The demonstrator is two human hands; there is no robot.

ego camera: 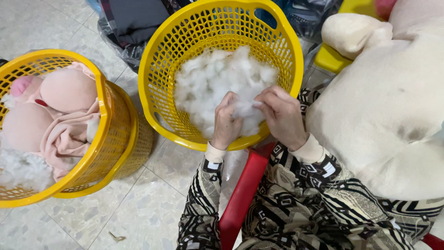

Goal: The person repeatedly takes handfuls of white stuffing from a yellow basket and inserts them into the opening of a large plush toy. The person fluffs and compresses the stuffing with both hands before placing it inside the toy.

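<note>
A round yellow plastic basket [155,60] stands in front of me, holding a heap of white fluffy stuffing [208,76]. My left hand [226,122] and my right hand [282,115] are both inside the basket at its near rim. Each grips the same tuft of stuffing, which stretches between them. A large cream plush toy [388,106] rests against my right side on my lap.
At the left stand nested yellow baskets [118,139] with pink plush pieces [60,106] and some white stuffing. A red stool edge [243,194] shows between my knees. Dark bags [134,23] lie behind the middle basket. The floor is pale tile.
</note>
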